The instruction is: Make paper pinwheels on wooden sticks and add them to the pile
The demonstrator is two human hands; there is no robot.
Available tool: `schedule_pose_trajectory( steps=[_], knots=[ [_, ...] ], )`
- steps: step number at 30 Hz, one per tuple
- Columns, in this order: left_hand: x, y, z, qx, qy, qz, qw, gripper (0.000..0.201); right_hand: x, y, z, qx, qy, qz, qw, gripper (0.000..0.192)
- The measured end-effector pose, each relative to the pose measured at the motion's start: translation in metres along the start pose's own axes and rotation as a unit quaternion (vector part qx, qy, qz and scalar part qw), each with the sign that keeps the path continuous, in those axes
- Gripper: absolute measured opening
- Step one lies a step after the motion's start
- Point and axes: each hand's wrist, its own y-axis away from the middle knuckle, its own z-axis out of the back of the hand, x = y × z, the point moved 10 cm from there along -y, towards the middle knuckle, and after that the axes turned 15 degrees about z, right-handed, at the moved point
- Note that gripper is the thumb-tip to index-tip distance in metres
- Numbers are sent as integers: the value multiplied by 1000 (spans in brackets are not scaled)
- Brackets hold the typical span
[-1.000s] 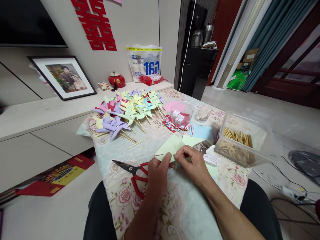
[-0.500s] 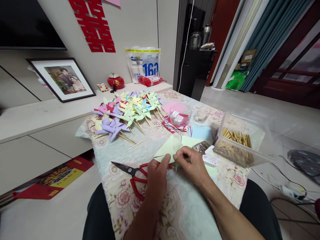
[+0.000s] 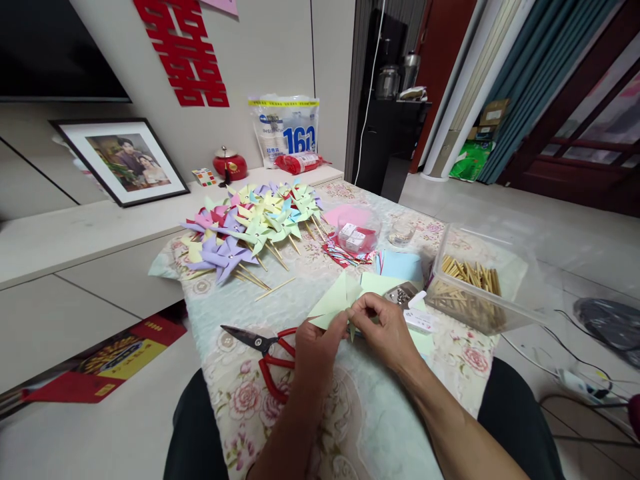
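Note:
A pale green paper sheet (image 3: 336, 295), cut and partly folded like a pinwheel, is held between both hands over the table. My left hand (image 3: 320, 343) grips its lower left part, with the thumb pressed near the middle. My right hand (image 3: 383, 327) pinches the paper close to its centre, thumb against forefinger; any small piece between those fingertips is hidden. Beside my left hand lie red-handled scissors (image 3: 265, 343), blades apart. Behind my right hand sit a small tin of metal pins (image 3: 400, 293) and a small white box (image 3: 419, 320) on more green paper.
Finished paper pinwheels (image 3: 265, 223) on sticks lie heaped at the back left, with one loose stick (image 3: 275, 289) in front. A clear plastic bin (image 3: 515, 313) of short sticks stands at the right. A round clear container (image 3: 357, 233) and blue paper (image 3: 400, 265) are farther back.
My left thumb has shifted slightly up and right toward the paper's centre, closer to the right fingertips. The view has moved a little; other things lie as before.

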Motion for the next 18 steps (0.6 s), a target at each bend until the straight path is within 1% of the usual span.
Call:
schedule_pose_trajectory(
  steps=[5, 9, 13, 18],
  knots=[
    [-3, 1, -3, 4, 2, -4, 1000, 26, -2, 1, 1, -1, -3, -7, 1000, 21],
    [-2, 2, -3, -4, 8, 2, 1000, 13, -2, 1, 2, -5, -1, -5, 1000, 21],
    [0, 4, -2, -11, -21, 7, 1000, 18, -3, 1, 1, -5, -11, -13, 1000, 22],
    [0, 2, 4, -34, -49, -1, 998, 14, -4, 1, -1, -3, -34, -24, 999, 25]
  ],
)
